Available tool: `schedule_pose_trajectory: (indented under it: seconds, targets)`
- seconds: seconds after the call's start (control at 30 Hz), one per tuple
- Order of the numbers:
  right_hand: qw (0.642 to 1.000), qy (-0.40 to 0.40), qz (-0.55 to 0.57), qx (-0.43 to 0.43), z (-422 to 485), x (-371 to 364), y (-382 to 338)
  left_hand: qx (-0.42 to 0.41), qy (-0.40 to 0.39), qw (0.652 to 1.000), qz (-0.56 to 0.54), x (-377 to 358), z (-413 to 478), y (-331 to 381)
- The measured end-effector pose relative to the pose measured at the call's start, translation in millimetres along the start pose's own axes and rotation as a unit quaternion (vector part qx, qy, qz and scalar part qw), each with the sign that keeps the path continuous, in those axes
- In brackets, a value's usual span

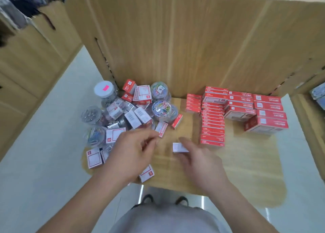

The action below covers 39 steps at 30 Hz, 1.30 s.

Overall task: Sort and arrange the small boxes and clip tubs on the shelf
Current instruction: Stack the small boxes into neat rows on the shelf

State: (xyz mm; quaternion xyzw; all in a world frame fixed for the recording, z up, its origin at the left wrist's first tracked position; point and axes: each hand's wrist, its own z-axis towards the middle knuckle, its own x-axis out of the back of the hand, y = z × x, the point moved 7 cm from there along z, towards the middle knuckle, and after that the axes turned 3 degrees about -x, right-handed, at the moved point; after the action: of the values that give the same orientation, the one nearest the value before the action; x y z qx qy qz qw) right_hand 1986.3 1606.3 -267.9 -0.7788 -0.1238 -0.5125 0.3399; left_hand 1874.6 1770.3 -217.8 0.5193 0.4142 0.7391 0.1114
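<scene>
Right hand (198, 162) fingers pinch a small white box (179, 147) near the shelf (246, 162) front edge. Left hand (133, 151) fingers curl; too blurred to tell any grasp.

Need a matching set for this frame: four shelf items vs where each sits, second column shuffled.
1 white-lidded jar
2 coloured-clip tub
3 red box stacks
4 small white box

A right side of the shelf, in tidy rows
B at the right hand fingertips
C back left of the jumbled pile
D right edge of the pile

Pairs: 1-C, 2-D, 3-A, 4-B
</scene>
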Motion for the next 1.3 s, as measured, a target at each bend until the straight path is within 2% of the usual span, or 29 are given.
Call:
schedule_pose_trajectory:
  seconds: [0.1,0.2,0.3,0.43,0.57,0.63,0.8,0.87,0.93,1.0,1.1,1.2,1.3]
  targets:
    - [0.997,0.052,0.024,-0.043,-5.6,3.0,7.0,0.015,0.000,0.998,0.054,13.2,-37.5,-17.7]
    - [0.991,0.099,0.082,-0.046,-10.0,3.6,2.4,0.040,-0.002,0.996,0.078,16.2,-69.1,-37.3]
    - [0.980,0.052,0.175,-0.078,-8.2,-14.1,-6.5,0.045,-0.014,0.995,0.090,13.2,-87.7,-48.6]
    - [0.986,0.030,0.140,-0.086,-10.3,-31.7,-13.4,0.077,-0.012,0.994,0.073,11.3,-99.8,-60.4]
    - [0.988,0.089,0.078,-0.096,-9.7,-23.5,-12.8,0.097,0.009,0.995,0.035,11.7,-105.0,-70.8]
    - [0.984,0.110,0.098,-0.100,-6.5,-19.8,-13.2,0.094,0.009,0.995,0.028,8.5,-107.3,-78.6]
    - [0.981,0.070,0.148,-0.103,3.8,-25.9,-21.8,0.081,0.020,0.996,0.031,-1.3,-105.2,-97.1]
    - [0.983,0.078,0.124,-0.114,2.4,-20.8,-18.5,0.079,0.025,0.996,0.028,-0.3,-104.2,-97.4]
    - [0.984,0.118,0.097,-0.096,0.2,-8.6,-22.6,0.069,0.036,0.997,0.012,7.0,-104.8,-93.6]
    - [0.981,0.146,0.123,-0.033,1.8,0.2,-41.1,0.067,0.052,0.996,-0.012,16.4,-102.4,-87.8]
    - [0.985,0.112,0.126,0.039,15.2,-4.9,-72.8,0.064,0.069,0.995,-0.037,22.9,-88.7,-78.5]
    - [0.988,0.097,0.112,0.036,24.2,-10.4,-77.9,0.043,0.053,0.997,-0.024,24.4,-71.2,-64.2]
    - [0.981,0.097,0.167,0.033,19.1,-1.2,-63.8,0.035,0.059,0.997,-0.033,26.7,-61.7,-57.6]
